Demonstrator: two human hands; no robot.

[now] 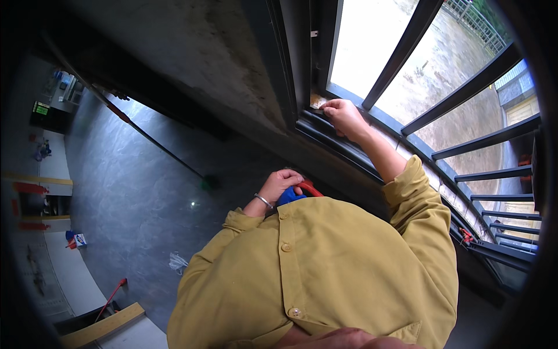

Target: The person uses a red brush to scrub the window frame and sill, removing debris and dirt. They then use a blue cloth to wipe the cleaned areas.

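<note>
My right hand (346, 117) reaches to the corner of the dark metal window frame (335, 136), its thumb and fingertips pinched together. The fingertips meet a small patch of pale and rusty-brown debris (318, 100) on the sill; whether something small is between them cannot be made out. Lower down, in front of my belly, my left hand (279, 185), with a silver bangle on the wrist, curls over a blue item (290, 196). Beside its fingers a curved red handle (311, 188) shows. My shirt hides the lower part of both.
Dark bars (462, 94) cross the window on the right. Red-handled pliers or a similar tool (466, 235) lie on the sill track. A long-handled broom or mop (150, 139) slants across the grey floor (130, 209). A crumpled clear plastic bag (177, 261) lies on the floor.
</note>
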